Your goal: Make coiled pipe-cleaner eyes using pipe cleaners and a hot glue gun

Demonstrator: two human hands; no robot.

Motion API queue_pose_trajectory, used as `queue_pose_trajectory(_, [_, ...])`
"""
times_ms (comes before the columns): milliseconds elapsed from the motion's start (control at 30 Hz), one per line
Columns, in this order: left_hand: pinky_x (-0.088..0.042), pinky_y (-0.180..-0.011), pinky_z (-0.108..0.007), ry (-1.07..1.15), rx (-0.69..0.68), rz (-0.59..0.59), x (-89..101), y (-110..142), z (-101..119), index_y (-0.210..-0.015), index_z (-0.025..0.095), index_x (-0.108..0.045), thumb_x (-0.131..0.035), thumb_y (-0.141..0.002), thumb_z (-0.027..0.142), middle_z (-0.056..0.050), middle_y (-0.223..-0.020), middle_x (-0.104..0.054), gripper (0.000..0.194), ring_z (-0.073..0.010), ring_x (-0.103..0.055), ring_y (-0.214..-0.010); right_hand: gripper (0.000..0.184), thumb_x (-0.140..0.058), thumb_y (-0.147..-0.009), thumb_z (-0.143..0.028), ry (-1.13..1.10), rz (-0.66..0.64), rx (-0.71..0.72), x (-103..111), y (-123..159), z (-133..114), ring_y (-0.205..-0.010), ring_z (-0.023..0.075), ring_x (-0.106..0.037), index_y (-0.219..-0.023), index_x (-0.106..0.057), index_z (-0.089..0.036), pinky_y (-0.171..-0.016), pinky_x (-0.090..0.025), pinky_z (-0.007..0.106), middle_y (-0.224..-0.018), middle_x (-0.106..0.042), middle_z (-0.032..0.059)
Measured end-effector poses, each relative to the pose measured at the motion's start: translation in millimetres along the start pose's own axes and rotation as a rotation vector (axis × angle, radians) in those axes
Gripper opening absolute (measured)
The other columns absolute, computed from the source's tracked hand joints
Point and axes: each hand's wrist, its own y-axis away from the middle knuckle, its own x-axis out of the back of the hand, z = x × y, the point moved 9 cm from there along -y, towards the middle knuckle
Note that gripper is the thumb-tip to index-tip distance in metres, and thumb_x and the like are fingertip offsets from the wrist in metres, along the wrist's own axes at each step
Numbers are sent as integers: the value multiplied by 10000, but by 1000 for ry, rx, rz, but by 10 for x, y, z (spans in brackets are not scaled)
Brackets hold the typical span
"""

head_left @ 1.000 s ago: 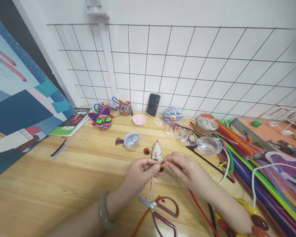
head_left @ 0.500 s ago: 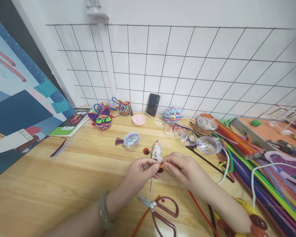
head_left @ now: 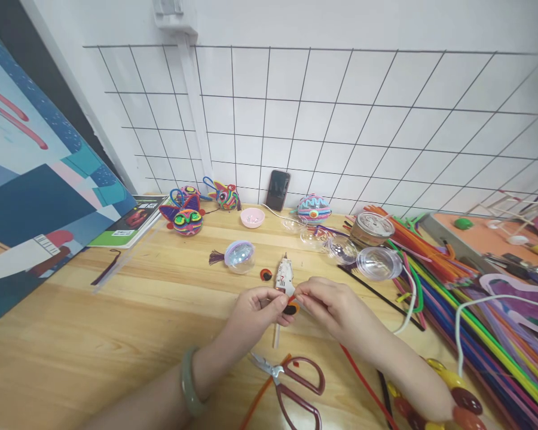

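Observation:
My left hand (head_left: 260, 312) is closed in a pinch on a small orange disc with a black centre (head_left: 290, 309), partly covered by its fingers. Close beside it, my right hand (head_left: 328, 303) pinches a red pipe cleaner, whose short end shows between the fingertips at the disc's edge. A red pipe cleaner (head_left: 363, 381) also trails out below the right forearm. Just beyond the hands lies a white glue gun (head_left: 284, 272), a clear glue stick (head_left: 277, 336) showing at its rear. A similar red-and-black disc (head_left: 265, 275) rests left of it. Red-handled scissors (head_left: 276, 371) lie nearer, over an orange pipe cleaner (head_left: 256, 404).
Left of the glue gun is a clear ball with a tassel (head_left: 239, 257). Behind stand a pink bowl (head_left: 252, 218), a phone (head_left: 278, 190) and colourful wrapped ornaments (head_left: 187, 221). Clear plastic shells (head_left: 379, 263) and pipe cleaner bundles (head_left: 468, 334) crowd the right side.
The disc has turned slightly between the left fingers, so more of its black centre shows. Both hands stay almost in place, and the view shifts only a little.

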Motion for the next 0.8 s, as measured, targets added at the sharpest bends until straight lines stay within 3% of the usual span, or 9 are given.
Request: queue_pose_trajectory(800, [-520, -590, -289, -16, 13, 7, 9, 3, -16, -717, 117, -641, -673, -638, 417, -45, -646, -668, 312, -170, -643, -566, 168, -421, -872, -145, 20, 2, 8, -12, 3, 3, -734, 157, -580, -856, -584, -184, -649, -440, 255, -810, -623, 52])
